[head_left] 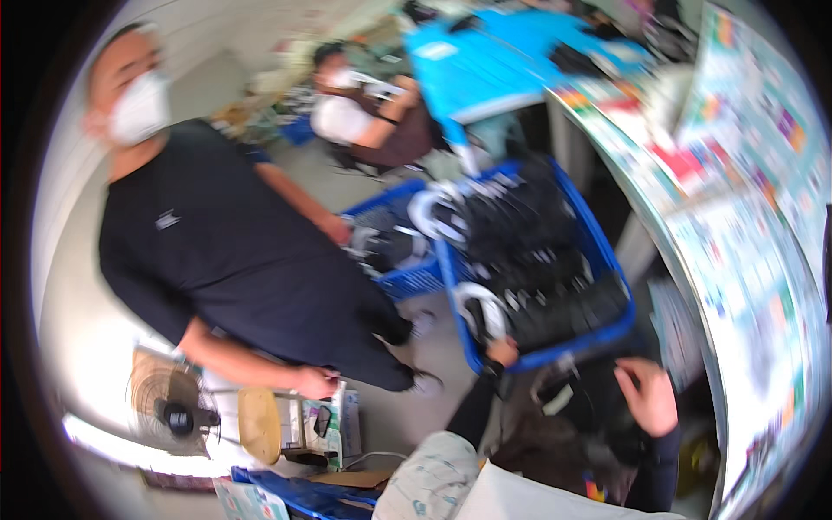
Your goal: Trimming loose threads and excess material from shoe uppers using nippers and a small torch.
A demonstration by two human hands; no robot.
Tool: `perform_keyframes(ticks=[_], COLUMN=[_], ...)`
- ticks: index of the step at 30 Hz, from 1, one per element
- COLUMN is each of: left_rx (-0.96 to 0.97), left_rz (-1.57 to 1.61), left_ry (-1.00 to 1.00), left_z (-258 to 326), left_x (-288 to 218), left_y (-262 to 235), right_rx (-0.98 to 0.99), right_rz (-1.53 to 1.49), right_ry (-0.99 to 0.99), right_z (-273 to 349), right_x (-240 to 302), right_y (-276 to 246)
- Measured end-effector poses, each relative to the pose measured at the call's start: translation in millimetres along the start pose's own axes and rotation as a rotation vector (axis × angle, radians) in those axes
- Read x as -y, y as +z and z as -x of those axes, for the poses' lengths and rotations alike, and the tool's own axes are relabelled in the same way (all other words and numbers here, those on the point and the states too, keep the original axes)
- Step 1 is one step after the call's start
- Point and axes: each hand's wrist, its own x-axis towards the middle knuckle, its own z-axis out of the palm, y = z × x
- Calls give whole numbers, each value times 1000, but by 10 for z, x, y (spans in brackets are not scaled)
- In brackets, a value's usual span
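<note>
My left hand [501, 351] is closed at the near left corner of a large blue plastic basket [626, 299], gripping its rim; motion blurs the fingers. Rows of black bundled goods [542, 299] with small white bits fill that basket. Just beyond my left fingers is a white ring-shaped thing [494, 310], and a similar white ring [425, 212] is at the basket's far left corner. To the right, my right hand [648, 397] is raised and empty, thumb and fingers apart. Near it lies a dark heap [568, 394] with a pale patch.
A co-worker in black [234, 230] stands at left, one hand by a smaller blue basket [407, 282]. Another person [364, 121] sits farther back beside a blue-covered table [494, 61]. A patterned worktop [737, 277] curves along the right. A fan [178, 416] and stool [258, 425] are lower left.
</note>
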Motion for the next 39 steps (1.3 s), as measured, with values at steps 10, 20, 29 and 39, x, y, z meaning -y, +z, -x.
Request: perform_keyframes(ticks=[10, 20, 29, 39], left_rx=[144, -96, 74, -290], left_rz=[315, -219, -814, 699], left_ry=[-259, -120, 250, 515], left_z=[-325, -124, -109, 1151], left_x=[131, -453, 18, -3622], left_y=[-488, -918, -876, -2777], right_rx=[1061, 117, 139, -383], right_rz=[-1419, -1154, -659, 174], right_ry=[-1214, -530, 433, 7], right_z=[-295, -52, 844, 202], right_x=[942, 558, -204, 155], right_y=[-1344, -1907, -130, 576])
